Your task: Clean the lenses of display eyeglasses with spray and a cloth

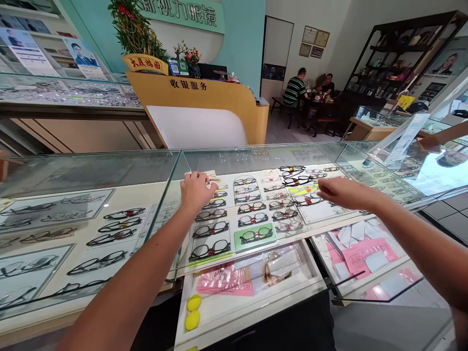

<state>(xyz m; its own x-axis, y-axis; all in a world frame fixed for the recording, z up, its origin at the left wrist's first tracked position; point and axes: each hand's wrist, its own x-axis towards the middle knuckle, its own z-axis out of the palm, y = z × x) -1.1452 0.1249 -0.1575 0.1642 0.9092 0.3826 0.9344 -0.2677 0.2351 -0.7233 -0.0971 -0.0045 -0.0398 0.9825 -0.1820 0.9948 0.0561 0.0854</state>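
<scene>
My left hand [196, 191] is closed on a pale cloth [211, 176] over the glass top of the display case [292, 155], near its far side. Rows of eyeglasses [252, 207] lie beneath the glass, several on white cards and one on a green card [255, 236]. On the right, my right hand [334, 189] is curled beside a pair of dark frames [309, 200]. Whether it holds anything is hidden by its fingers.
Two open drawers [252, 326] with pink packets [369, 256] and yellow round cases [192, 320] sit below the glass. Behind stands a wooden reception counter [219, 92]. Two people sit at a table at the back right. More glasses fill the left case.
</scene>
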